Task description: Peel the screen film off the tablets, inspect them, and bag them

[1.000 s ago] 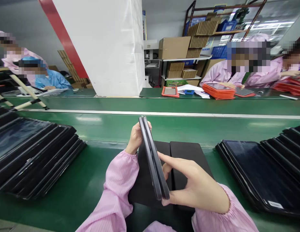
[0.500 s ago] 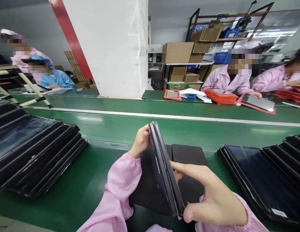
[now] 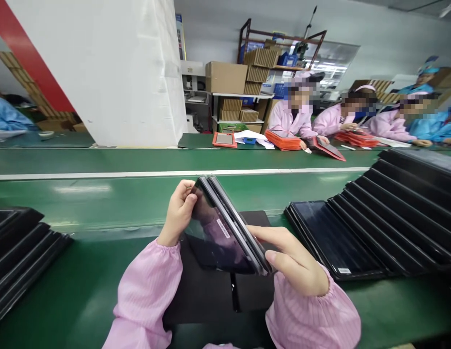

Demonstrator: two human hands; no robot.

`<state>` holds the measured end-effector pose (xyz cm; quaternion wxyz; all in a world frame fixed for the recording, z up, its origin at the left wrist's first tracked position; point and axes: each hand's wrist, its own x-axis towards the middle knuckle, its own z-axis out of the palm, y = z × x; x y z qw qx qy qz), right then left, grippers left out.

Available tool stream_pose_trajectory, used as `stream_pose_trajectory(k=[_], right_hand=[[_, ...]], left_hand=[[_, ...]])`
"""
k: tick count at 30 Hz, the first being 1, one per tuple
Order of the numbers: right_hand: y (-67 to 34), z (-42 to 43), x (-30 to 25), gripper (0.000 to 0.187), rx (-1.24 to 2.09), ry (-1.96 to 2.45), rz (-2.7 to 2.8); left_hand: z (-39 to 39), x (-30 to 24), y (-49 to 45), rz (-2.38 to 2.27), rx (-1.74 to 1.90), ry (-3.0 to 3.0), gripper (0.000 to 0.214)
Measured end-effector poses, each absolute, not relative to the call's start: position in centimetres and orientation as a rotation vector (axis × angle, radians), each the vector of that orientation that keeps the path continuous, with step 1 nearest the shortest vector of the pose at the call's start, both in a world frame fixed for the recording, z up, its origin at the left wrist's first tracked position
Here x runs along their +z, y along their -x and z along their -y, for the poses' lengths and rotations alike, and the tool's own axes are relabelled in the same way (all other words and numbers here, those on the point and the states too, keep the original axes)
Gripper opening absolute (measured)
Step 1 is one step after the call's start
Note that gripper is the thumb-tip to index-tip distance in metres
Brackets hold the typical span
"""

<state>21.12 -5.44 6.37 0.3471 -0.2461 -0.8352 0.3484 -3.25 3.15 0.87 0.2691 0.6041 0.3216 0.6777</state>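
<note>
A dark glossy tablet (image 3: 220, 237) in a slim black case stands tilted above the bench, its screen reflecting my pink sleeve. A small white label sits on the glass. My left hand (image 3: 178, 207) is shut on its upper left edge. My right hand (image 3: 291, 254) grips the lower right edge between thumb and fingers. Beneath the tablet lies a flat black pad or folded cover (image 3: 199, 295), partly hidden by it. A row of overlapping black tablets (image 3: 370, 223) fans out to my right, and another (image 3: 18, 247) lies to my left.
A green conveyor belt (image 3: 138, 203) with a white stripe runs across the view. Beyond it, several people in pink smocks (image 3: 294, 116) sit at a far bench with orange stacked cases (image 3: 281, 140). A wide white pillar (image 3: 101, 72) and shelves with cardboard boxes stand behind.
The view has swung right, shifting the scene left. The tablet has tipped from nearly edge-on to show its glossy face, and my right hand has moved up toward its lower corner.
</note>
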Motion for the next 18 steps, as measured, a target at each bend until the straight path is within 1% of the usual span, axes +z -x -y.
stream_pose_trajectory(k=[5, 8, 18], right_hand=[[-21.51, 5.48, 6.23, 0.054, 0.883, 0.7, 2.17], [-21.51, 5.46, 6.39, 0.055, 0.855, 0.687, 2.179], [-21.38, 5.99, 6.24, 0.045, 0.759, 0.65, 2.154]], left_hand=[[-3.05, 1.11, 3.19, -0.91, 1.794, -1.634, 0.056], [-2.97, 1.23, 3.19, -0.917, 1.805, -1.641, 0.056], [-2.91, 0.79, 3.29, -0.845, 1.831, -1.71, 0.05]])
